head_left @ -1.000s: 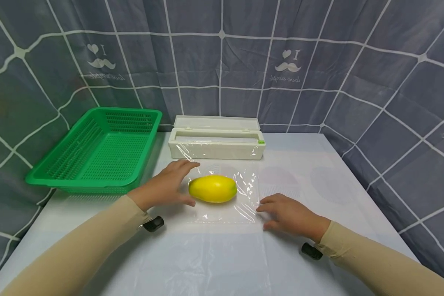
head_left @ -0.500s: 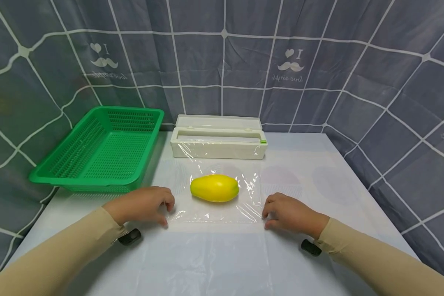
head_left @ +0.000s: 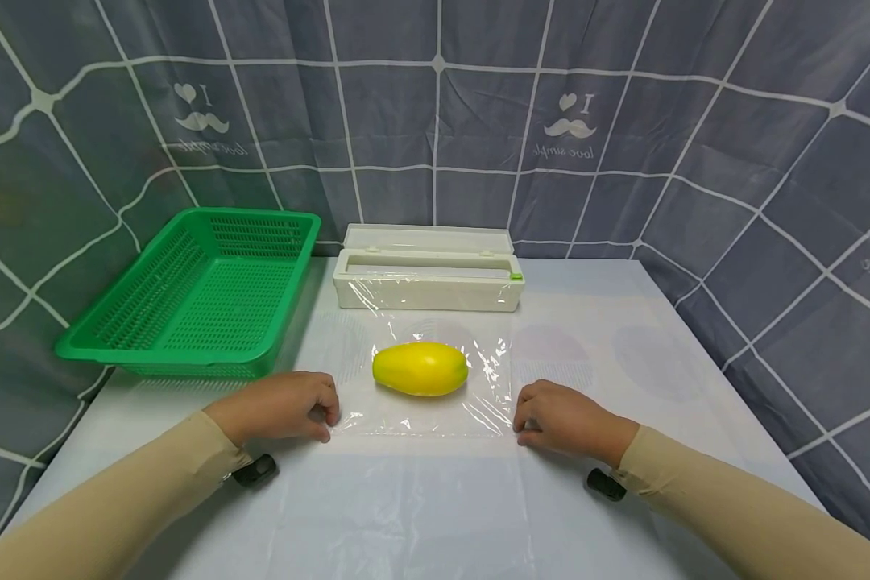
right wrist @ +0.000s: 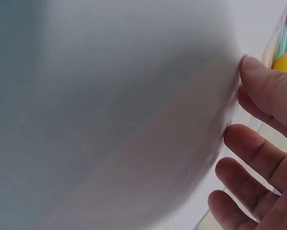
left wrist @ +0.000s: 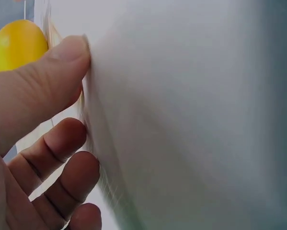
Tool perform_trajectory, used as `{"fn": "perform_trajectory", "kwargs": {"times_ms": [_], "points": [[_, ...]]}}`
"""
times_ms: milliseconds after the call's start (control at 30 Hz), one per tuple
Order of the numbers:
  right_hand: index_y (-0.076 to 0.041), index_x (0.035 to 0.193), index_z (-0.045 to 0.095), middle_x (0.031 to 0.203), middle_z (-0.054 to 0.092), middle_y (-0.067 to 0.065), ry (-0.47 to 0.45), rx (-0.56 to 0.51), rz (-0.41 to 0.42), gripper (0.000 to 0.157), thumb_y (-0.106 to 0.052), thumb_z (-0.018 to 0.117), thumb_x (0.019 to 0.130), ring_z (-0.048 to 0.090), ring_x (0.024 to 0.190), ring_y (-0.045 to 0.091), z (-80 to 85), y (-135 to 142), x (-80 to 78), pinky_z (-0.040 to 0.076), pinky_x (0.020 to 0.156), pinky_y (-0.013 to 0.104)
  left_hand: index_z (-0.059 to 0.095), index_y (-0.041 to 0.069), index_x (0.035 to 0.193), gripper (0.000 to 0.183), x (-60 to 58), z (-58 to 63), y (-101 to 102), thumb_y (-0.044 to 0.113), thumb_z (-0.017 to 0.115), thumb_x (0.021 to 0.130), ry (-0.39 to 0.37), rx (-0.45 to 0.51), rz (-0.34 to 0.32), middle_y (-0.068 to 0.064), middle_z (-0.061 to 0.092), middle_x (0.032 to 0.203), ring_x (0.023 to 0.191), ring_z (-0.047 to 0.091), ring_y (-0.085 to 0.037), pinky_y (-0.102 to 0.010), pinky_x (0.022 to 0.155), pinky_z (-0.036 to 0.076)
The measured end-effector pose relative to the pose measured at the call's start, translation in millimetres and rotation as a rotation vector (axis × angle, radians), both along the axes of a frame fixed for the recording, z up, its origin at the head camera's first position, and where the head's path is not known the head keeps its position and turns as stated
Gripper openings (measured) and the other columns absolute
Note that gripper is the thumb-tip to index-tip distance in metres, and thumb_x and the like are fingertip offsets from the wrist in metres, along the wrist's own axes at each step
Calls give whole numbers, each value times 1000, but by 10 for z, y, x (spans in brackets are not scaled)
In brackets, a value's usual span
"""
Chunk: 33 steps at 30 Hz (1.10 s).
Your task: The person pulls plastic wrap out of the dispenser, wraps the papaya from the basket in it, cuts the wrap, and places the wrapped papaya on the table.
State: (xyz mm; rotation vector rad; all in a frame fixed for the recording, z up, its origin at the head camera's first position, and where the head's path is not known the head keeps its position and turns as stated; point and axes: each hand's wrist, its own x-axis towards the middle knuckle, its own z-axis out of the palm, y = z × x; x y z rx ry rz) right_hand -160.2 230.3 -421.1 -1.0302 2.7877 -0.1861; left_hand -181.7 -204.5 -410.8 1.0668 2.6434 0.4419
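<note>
A yellow papaya (head_left: 420, 369) with a greenish right end lies on a sheet of clear cling film (head_left: 489, 403) in the head view. The film stretches toward me from a white cling film dispenser (head_left: 428, 294), whose lid stands up. At the sheet's near left corner, my left hand (head_left: 283, 407) pinches the film between thumb and index finger. My right hand (head_left: 573, 420) pinches its near right corner in the same way. The other fingers of each hand are loosely bent in the wrist views, where the papaya (left wrist: 18, 45) shows beyond the left thumb.
A green plastic basket (head_left: 261, 354) stands at the back left, close beyond my left hand. The table (head_left: 406, 507) has a white cover. Grey checked curtains (head_left: 478, 121) enclose the back and sides.
My left hand has moved from beside the papaya, left and toward me, to the film's near left corner, its fingers closing there. My right hand's fingers have drawn together at the right corner.
</note>
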Motion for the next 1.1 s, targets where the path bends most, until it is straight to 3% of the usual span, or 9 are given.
{"fn": "perform_trajectory", "kwargs": {"times_ms": [233, 333, 500, 733, 1100], "points": [[-21, 89, 82, 95, 68, -10, 63, -5, 46, 5, -16, 83, 90, 61, 95, 12, -38, 0, -13, 57, 91, 34, 71, 32, 82, 20, -4, -53, 3, 20, 87, 85, 39, 15, -14, 21, 60, 88, 79, 53, 2, -22, 74, 48], [-20, 92, 81, 99, 69, -8, 61, -5, 43, 2, -20, 83, 90, 62, 98, 13, -39, 5, -16, 57, 93, 35, 70, 32, 85, 19, 6, -57, 9, 28, 89, 83, 11, 18, -1, 21, 60, 90, 80, 52, 1, -22, 73, 47], [-19, 100, 80, 104, 69, -5, 0, -7, 43, 17, -30, 86, 88, 61, 100, 15, -21, -13, -22, 56, 96, 36, 69, 30, 89, 27, 6, -69, 17, 33, 93, 78, -47, 44, 17, 17, 60, 90, 80, 52, -2, -22, 73, 45], [-21, 93, 81, 95, 68, -10, 24, -2, 62, 5, -18, 85, 89, 60, 93, 11, -13, -58, -26, 56, 91, 33, 71, 29, 87, 18, -25, -104, 21, 21, 87, 85, -51, 65, 24, 19, 62, 89, 81, 54, -1, -23, 76, 49], [-17, 87, 78, 88, 67, -9, 84, -15, 98, 9, -9, 80, 91, 59, 85, 10, -45, -74, -41, 57, 82, 31, 70, 28, 85, 18, -25, -125, 40, 14, 79, 92, 9, 47, -17, 21, 61, 87, 81, 53, 1, -23, 76, 50]]}}
